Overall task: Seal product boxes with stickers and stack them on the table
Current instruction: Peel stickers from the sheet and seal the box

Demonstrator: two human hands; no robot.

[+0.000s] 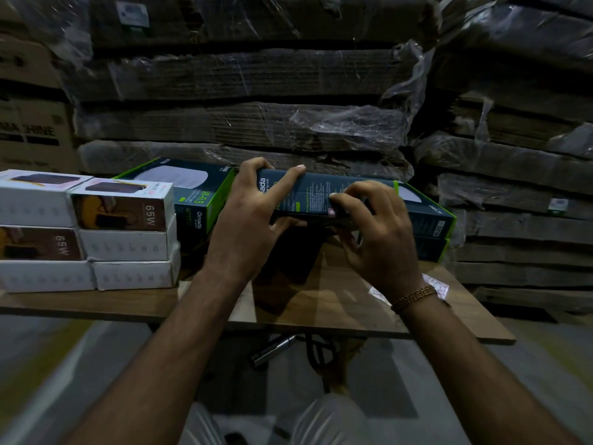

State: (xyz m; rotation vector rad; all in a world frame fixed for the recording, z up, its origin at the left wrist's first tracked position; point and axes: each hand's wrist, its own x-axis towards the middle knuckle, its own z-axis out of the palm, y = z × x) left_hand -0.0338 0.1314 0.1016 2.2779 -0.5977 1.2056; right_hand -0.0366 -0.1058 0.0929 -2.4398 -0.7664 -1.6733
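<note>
Wooden desk (337, 303) before wrapped cardboard stacks. Dark product box (308, 195) held above the desk: left hand (253, 220) fingers curled round its end. Right hand (375, 229) fingers pinch a small pink sticker (332, 212) at its lower edge.

A single wide-angle view looks forward and down from the person's head, close enough that both forearms run up from the lower corners to the left hand (244, 220) and right hand (378, 232) at the centre of the frame. The wooden surface (321, 303) crosses the middle of the frame, and wrapped cardboard stacks (244, 91) fill the upper half, bowed at the edges by the lens.
</note>
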